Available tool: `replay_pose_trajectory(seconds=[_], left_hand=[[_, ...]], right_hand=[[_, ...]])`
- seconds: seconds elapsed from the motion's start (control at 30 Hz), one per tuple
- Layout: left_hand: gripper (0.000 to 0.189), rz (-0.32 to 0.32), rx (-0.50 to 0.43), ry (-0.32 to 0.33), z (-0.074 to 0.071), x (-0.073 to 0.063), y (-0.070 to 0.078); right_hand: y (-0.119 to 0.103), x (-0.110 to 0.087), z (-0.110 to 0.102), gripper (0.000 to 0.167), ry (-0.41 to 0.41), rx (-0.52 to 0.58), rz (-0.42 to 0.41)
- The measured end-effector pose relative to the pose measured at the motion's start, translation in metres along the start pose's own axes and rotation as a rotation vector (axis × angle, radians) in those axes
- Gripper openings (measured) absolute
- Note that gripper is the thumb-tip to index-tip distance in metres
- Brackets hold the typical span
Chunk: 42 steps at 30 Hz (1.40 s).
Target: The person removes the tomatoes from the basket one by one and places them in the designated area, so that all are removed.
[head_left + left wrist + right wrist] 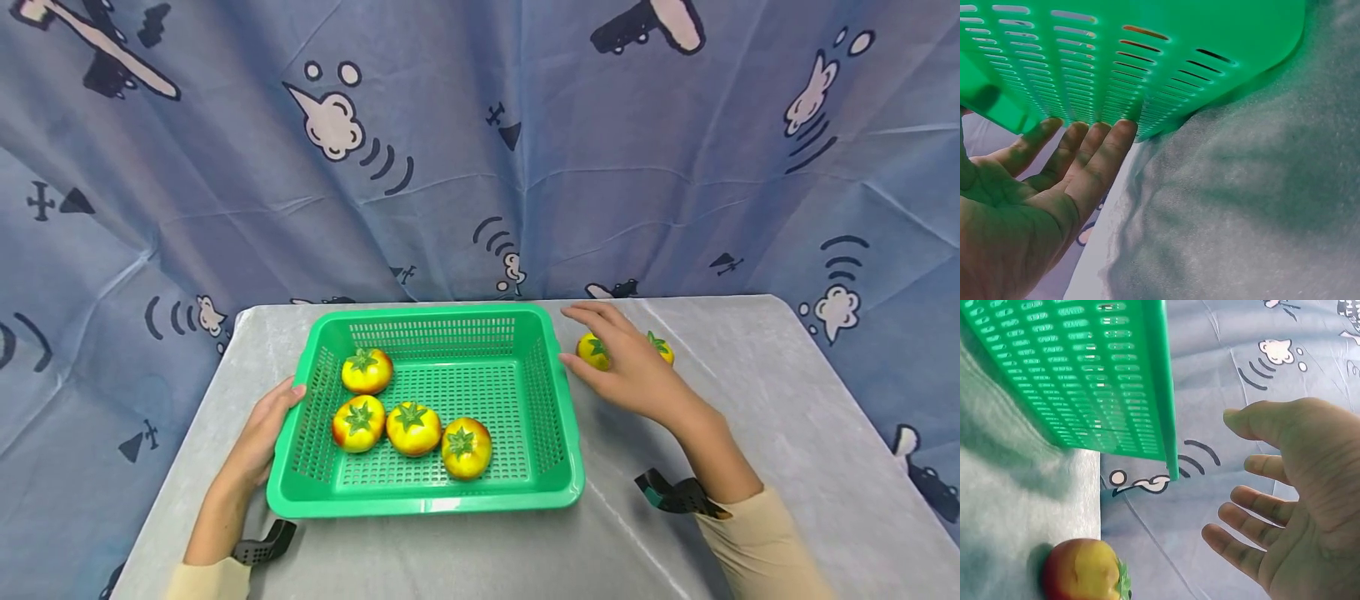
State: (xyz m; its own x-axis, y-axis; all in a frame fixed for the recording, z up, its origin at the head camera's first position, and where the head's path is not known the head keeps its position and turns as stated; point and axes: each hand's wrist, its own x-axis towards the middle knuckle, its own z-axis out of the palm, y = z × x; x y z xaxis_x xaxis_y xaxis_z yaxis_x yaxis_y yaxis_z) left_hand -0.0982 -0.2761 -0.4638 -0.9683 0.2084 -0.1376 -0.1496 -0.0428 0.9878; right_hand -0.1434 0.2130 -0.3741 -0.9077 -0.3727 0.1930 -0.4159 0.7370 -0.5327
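A green plastic basket (420,503) with slotted walls sits on the table. Inside, toward its left and front, are several yellow-and-red tomatoes (412,429) with green leafy tops. My left hand (264,429) holds the basket's left side, thumb over the rim; the left wrist view shows its fingertips (1124,128) against the slotted outer wall. Just beyond the right rim, my right hand (633,367) hovers with fingers spread and nothing in them. Behind it, partly hidden, lie a tomato (591,352) and another tomato (662,348). The right wrist view shows one tomato (1085,572) below the hand.
A grey cloth covers the table (750,417), which extends right of the basket. Close behind its far edge hangs a blue patterned curtain (450,167). Dark wrist straps (678,493) sit on both forearms.
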Motion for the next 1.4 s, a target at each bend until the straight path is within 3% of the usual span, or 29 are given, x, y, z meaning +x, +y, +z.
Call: replay_pose_trajectory(seconds=[0.47, 0.97, 1.4], left_hand=[[0.063, -0.012, -0.006, -0.013, 0.0, 0.0, 0.001], [0.052, -0.018, -0.009, 0.0, -0.001, 0.0, -0.001], [0.058, -0.001, 0.008, -0.002, 0.001, -0.003, -0.004]], right_hand=[[-0.019, 0.017, 0.003, 0.063, -0.06, -0.034, -0.07], [-0.044, 0.036, 0.005, 0.066, -0.167, -0.019, -0.106], [-0.06, 0.051, 0.025, 0.058, -0.213, -0.015, -0.192]])
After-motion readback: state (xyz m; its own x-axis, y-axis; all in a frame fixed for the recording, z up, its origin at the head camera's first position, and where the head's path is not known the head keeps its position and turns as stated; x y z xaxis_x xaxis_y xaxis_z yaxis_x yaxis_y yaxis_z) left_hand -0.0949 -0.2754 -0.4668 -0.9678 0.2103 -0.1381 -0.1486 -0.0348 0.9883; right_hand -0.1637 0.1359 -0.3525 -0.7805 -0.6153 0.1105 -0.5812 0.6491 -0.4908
